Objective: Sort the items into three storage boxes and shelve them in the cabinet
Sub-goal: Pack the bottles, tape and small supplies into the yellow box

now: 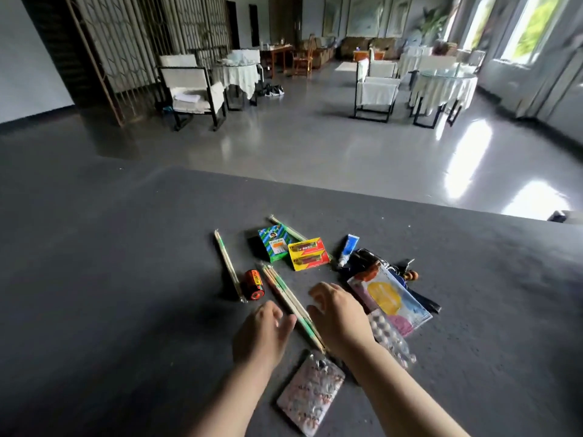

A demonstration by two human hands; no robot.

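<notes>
Small items lie scattered on a dark grey table [126, 247]. My left hand [262, 332] hovers open just left of a bundle of wrapped chopsticks [284, 294]. My right hand [339, 316] is open over the table to their right, fingers spread, holding nothing. Beyond them lie a red battery [254, 284], a single wrapped chopstick pair [227, 266], a green packet [273, 242], a yellow-red battery pack [307, 253] and a blue-white tube [347, 247]. Right of my hand are a colourful sachet [394, 298] and a pill blister [391, 335]. A foil blister sheet [310, 392] lies nearest me.
A dark bundle with wooden beads [407, 272] lies at the right of the pile. Past the table's far edge is a shiny floor with white-draped chairs [192, 93] and round tables [448, 86]. No storage boxes or cabinet show in view.
</notes>
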